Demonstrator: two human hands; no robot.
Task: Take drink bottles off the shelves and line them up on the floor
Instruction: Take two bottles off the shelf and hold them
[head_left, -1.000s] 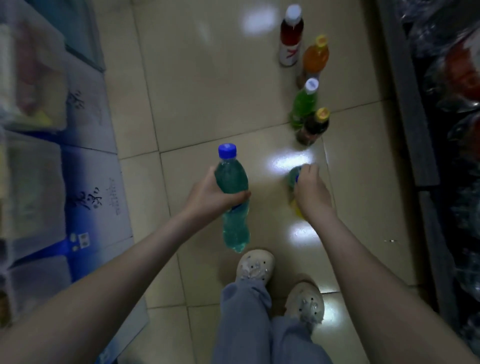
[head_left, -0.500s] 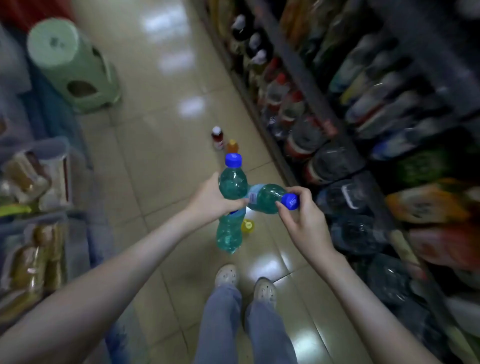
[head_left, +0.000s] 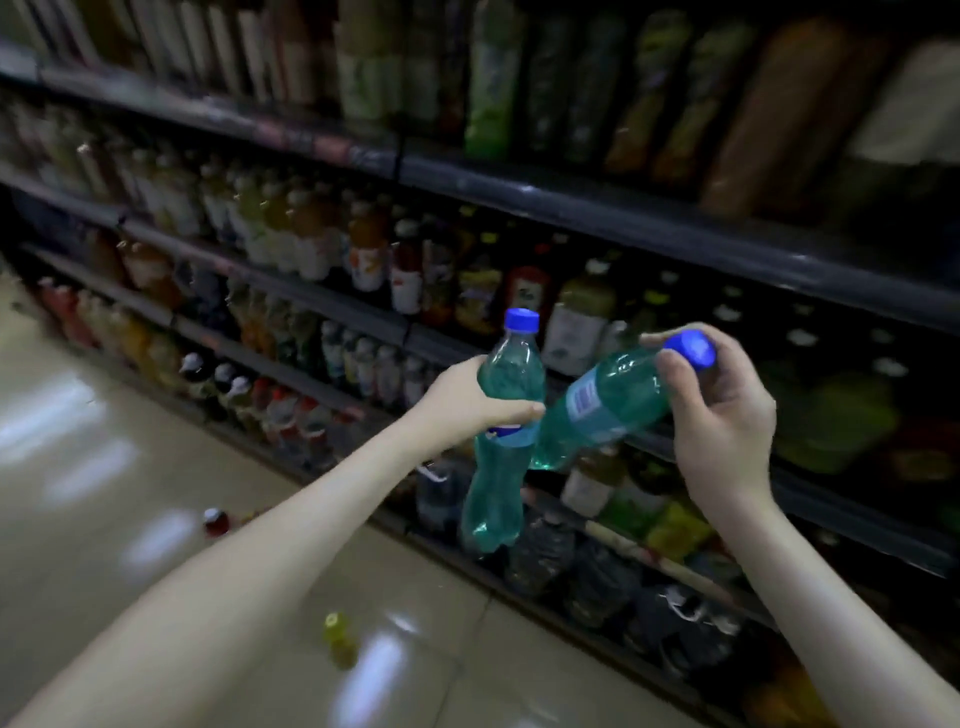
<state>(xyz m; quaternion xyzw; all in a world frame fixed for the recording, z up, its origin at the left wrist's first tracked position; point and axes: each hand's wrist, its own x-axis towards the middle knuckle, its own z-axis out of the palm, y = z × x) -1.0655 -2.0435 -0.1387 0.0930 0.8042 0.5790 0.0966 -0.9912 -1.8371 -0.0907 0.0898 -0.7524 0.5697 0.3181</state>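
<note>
Gripping upright teal bottle (head_left: 498, 467) mid-body, left hand (head_left: 467, 400) fingers wrapped round it. Right hand (head_left: 722, 410) fingers pinch the blue-capped neck of tilted teal bottle (head_left: 608, 405), base just beside left fingertips. Stocked shop shelves (head_left: 571, 208) beyond fingers; glossy beige tile floor (head_left: 104, 467) far below, yellow-capped bottle (head_left: 337, 639) and red bottle (head_left: 215, 521) on it.

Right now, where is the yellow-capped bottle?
In the head view, the yellow-capped bottle is on the floor, low centre, under the left forearm, left of the shelves.
</note>
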